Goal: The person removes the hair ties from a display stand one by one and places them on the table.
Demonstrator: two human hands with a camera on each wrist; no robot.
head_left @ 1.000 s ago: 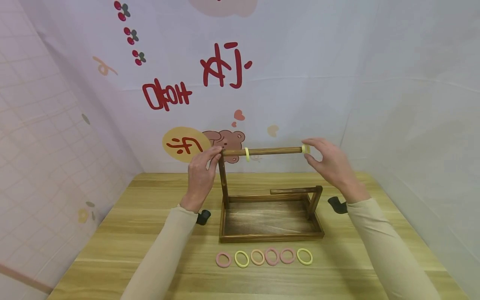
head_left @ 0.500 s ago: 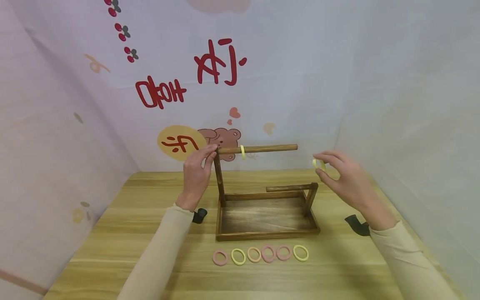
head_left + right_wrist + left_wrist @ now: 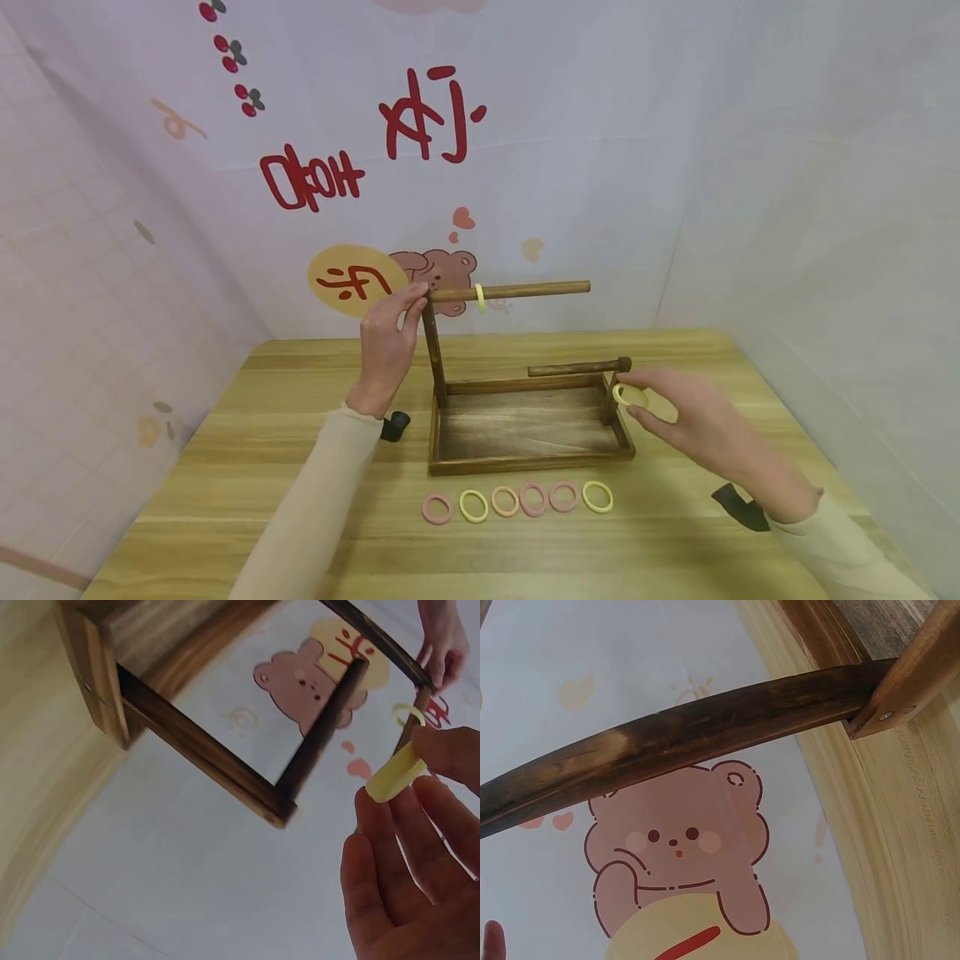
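A dark wooden rack (image 3: 531, 464) stands on the table, with a tall post and long upper rod at left and a shorter post and rod at right. My left hand (image 3: 386, 346) pinches the rack's upper left corner. One yellow ring (image 3: 481, 298) hangs on the long upper rod. My right hand (image 3: 697, 429) holds a second yellow ring (image 3: 621, 395) between thumb and fingers, beside the short right post. In the right wrist view this pinched yellow ring (image 3: 394, 774) is seen edge-on. The left wrist view shows only a fingertip (image 3: 493, 941) of the left hand.
In front of the rack lies a row of several rings: pink (image 3: 437, 509), yellow (image 3: 474, 507), orange (image 3: 506, 501) and others. A black object (image 3: 395, 426) sits left of the rack, another black object (image 3: 740, 507) near the right wrist. Behind hangs a printed white cloth (image 3: 600, 167).
My right hand has taken the yellow ring away from the long rod's free end and lowered it to the short right post. My left hand keeps its hold on the rack's corner.
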